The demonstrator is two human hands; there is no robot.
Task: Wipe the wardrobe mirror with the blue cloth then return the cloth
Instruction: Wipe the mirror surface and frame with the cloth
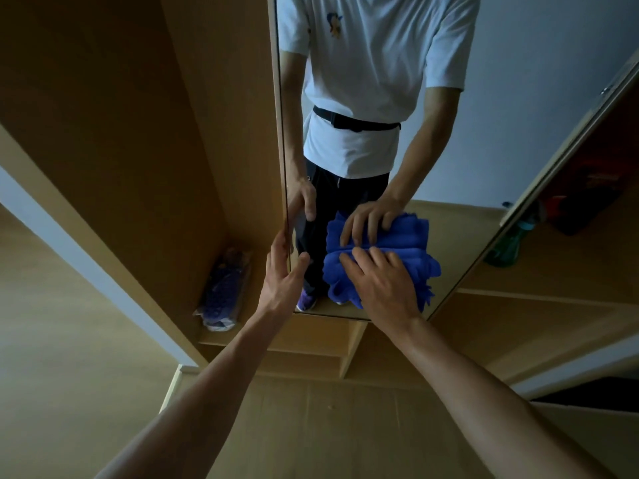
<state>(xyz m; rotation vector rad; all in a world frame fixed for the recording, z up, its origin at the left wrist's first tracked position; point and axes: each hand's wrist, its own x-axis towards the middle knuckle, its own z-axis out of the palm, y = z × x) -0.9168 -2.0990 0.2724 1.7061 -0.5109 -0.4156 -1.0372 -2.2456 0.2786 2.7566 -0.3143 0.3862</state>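
Head view: right hand [383, 288] lay flat, grip open, fingers spread, pressing crumpled blue cloth [420, 267] low on tall wardrobe mirror [466, 167], palm covering much of it; left hand [281, 271] pinched the mirror's left edge, fingertips hidden behind it. On the shelf [249, 335], plastic-wrapped purple bundle [224, 288] was too blurred to identify.

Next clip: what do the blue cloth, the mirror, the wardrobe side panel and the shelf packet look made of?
Blue cloth: soft, fluffy fabric, probably microfibre; it bunches in thick folds. Mirror: glass, sharp reflection. Wardrobe side panel: smooth matt tan board, likely laminate; no grain shows. Packet: clear glossy plastic film, with glints, over purple contents.
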